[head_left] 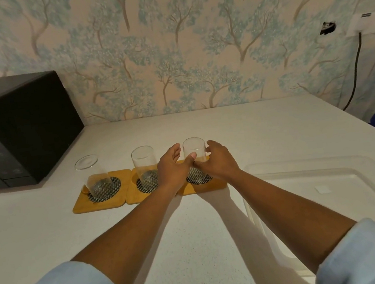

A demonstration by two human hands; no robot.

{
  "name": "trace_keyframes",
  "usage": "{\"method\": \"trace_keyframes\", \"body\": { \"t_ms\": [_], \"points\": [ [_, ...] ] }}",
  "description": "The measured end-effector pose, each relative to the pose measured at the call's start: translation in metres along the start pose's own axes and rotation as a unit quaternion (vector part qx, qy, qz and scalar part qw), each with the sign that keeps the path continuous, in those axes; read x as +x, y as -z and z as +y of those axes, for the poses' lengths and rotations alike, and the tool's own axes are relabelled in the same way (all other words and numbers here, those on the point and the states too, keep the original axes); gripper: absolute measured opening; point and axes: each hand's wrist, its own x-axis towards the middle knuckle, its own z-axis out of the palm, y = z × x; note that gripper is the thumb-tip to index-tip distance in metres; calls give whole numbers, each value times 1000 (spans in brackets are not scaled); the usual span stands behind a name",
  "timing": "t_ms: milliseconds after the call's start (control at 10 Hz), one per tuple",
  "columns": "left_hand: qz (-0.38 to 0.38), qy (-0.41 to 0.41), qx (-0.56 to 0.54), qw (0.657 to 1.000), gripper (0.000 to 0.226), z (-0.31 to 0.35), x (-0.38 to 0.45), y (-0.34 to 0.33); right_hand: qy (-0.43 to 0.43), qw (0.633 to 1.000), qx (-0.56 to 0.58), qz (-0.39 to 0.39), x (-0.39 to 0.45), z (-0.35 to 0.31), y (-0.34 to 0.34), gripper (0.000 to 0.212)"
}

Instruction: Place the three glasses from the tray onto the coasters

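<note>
1. At 9 o'clock a black appliance [23,127] stands on the white counter [193,246] against the wallpapered wall [194,47], its near corner close to the left glass [93,176].
2. We see 3 yellow coasters in a row just past the counter's middle, edge to edge: the left coaster [79,204], the middle coaster [133,194], the right coaster [214,184]. Each carries a dark mesh disc and 1 upright clear glass.
3. The left glass sits on its disc, untouched, well apart from both hands.
4. The middle glass [144,165] stands on its disc; our left hand [173,169] is just beside it at its 3 o'clock, and we cannot tell whether the back of the hand brushes it.
5. The left hand is spread open, fingers pointing toward 12 o'clock, thumb [189,159] reaching to 3 o'clock and lying against the front of the right glass [195,157].
6. The right glass stands on the right coaster's disc, between the 2 hands.
7. Our right hand [219,161] curls loosely at the glass's 3 o'clock side, fingers bent toward it; whether they press the wall or only sit beside it, we cannot tell.
8. At 4 o'clock the white tray [324,163] lies on the counter, its rim near the right forearm.
9. Open counter runs from 12 to 2 o'clock behind the glasses, and at 6 o'clock between the forearms.
10. At 2 o'clock a dark cable [354,80] hangs from a wall socket [367,24].
</note>
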Motion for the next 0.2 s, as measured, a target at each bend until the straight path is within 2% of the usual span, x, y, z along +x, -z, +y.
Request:
{"method": "trace_keyframes", "body": {
  "t_ms": [200],
  "points": [
    [16, -42, 53, 998, 59, 12, -10, 10, 11, 1000, -11, 27, -6, -5, 7, 74]
  ]
}}
